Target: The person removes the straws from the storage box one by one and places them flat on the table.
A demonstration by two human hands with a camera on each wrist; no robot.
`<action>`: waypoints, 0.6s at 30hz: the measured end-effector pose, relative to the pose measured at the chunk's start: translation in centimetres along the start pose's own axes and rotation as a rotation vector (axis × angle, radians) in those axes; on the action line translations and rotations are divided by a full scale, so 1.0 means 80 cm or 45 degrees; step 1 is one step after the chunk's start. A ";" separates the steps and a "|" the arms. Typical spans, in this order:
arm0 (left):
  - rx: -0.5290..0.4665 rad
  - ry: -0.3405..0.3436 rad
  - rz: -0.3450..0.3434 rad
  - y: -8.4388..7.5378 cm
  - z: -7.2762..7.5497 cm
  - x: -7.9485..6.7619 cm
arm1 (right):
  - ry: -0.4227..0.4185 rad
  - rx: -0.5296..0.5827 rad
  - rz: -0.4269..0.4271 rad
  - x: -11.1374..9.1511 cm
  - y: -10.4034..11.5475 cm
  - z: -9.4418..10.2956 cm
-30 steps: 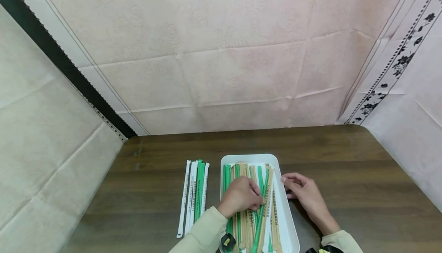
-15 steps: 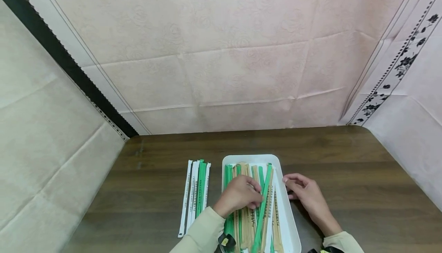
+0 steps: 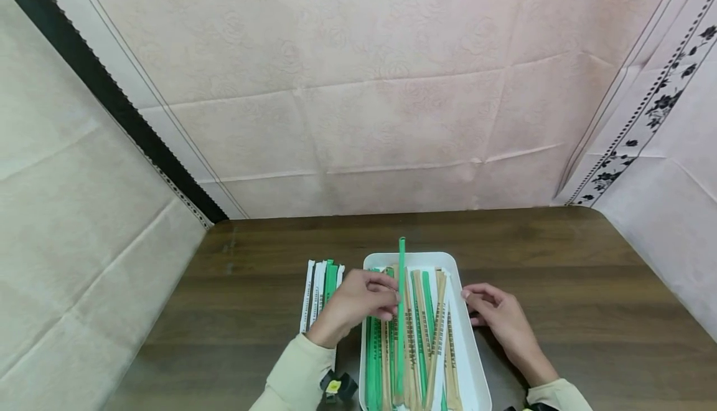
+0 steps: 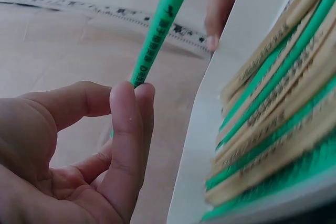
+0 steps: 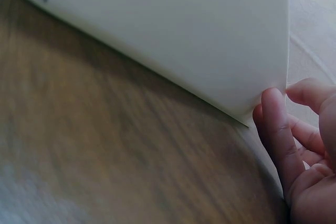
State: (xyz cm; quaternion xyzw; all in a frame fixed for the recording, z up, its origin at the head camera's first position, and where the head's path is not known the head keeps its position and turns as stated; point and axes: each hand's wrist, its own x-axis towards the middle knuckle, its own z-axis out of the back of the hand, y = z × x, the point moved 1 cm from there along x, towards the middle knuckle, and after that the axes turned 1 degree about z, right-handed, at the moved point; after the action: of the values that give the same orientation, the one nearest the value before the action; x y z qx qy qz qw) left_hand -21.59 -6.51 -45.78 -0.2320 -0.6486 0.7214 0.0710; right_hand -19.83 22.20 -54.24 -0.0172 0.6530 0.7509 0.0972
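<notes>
My left hand pinches a green paper-wrapped set of chopsticks between thumb and fingertips, raised over the left side of a white tray. In the left wrist view, dark print shows on the green wrapper, which tilts upward from the fingertips. Beneath it the tray holds several green, tan and white wrapped chopsticks lying lengthwise. My right hand holds the tray's right rim by thumb and finger; in the right wrist view its fingertips meet the tray's outer wall.
Left of the tray, a row of white and green wrapped chopsticks lies on the brown wooden table, partly behind my left arm. Pale patterned cloth hangs at the back and both sides of the table.
My left hand has taken hold of the green wrapped chopsticks from the right part of the pile, lifted them and moved left. My right hand has stayed at the tray's rim.
</notes>
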 end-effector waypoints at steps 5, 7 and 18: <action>0.002 -0.034 -0.002 0.000 0.029 -0.009 | -0.009 -0.007 0.008 0.001 0.000 0.002; 0.016 -0.053 0.004 0.002 0.040 -0.013 | -0.009 -0.007 0.007 0.001 0.000 0.002; 0.060 -0.132 0.048 0.023 0.097 -0.036 | -0.008 0.002 -0.006 0.000 -0.002 -0.001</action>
State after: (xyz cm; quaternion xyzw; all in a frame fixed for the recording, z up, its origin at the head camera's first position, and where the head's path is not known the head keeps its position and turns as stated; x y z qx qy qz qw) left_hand -22.01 -14.92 -46.48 -0.2048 -0.6298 0.7487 0.0292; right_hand -19.85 22.11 -54.40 -0.0164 0.6533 0.7502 0.1008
